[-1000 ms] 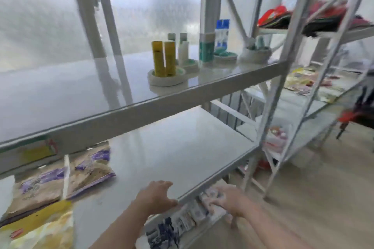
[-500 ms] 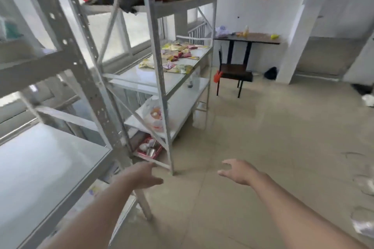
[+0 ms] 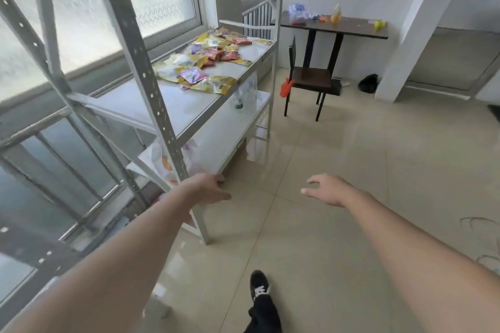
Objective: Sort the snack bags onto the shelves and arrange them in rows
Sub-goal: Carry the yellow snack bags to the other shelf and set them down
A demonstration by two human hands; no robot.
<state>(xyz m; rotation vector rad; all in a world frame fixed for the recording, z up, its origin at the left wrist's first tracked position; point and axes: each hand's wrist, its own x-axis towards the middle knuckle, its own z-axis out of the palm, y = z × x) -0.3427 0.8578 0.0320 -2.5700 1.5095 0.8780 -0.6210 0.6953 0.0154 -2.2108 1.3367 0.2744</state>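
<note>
A loose heap of yellow, red and purple snack bags [image 3: 205, 62] lies on the middle shelf [image 3: 186, 105] of a grey metal rack ahead on my left. My left hand [image 3: 208, 189] is stretched forward, empty, with fingers loosely spread, beside the rack's front post [image 3: 151, 84] at the height of the lower shelf. My right hand [image 3: 327, 189] hovers over the floor to the right, empty too, fingers apart. Both hands are well short of the snack bags.
A white plastic bag [image 3: 165, 162] and a bottle [image 3: 238, 101] sit on the lower shelf. A dark table [image 3: 349, 27] with small items and a dark chair [image 3: 308, 81] stand past the rack. A white pillar [image 3: 411, 30] is at right. My black shoe [image 3: 259, 284] steps on beige tiles.
My view has swung right from the first rack's lower shelf to the second rack and come closer to it. Both hands left that shelf's front edge and now reach forward, empty.
</note>
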